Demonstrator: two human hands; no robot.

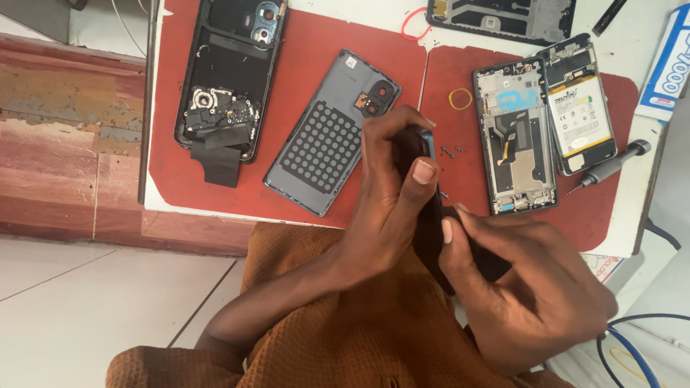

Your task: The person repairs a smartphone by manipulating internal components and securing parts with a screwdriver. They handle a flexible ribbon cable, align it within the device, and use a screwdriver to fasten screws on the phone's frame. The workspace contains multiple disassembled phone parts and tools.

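I see my left hand (392, 190) and right hand (528, 287) both clenched on a slim dark glossy phone (431, 215), mostly hidden; beside it lies a grey dotted plastic back cover (327, 140).

The mats (302, 57) are red on a white desk (374, 11). The back cover (327, 136) is grey-blue with a black dotted patch, and the battery (578, 118) is white and yellow. The sleeve (345, 338) is brown, the rubber bands red (411, 25) and yellow (460, 98).

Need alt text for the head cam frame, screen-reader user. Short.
Two bare hands, left hand and right hand, grip a slim dark phone edge-on above a lap in brown cloth. Behind them a red work mat holds a grey phone back cover with a dotted black pad, an opened black phone frame, a bare phone chassis, a battery-fitted phone body and a small screwdriver.
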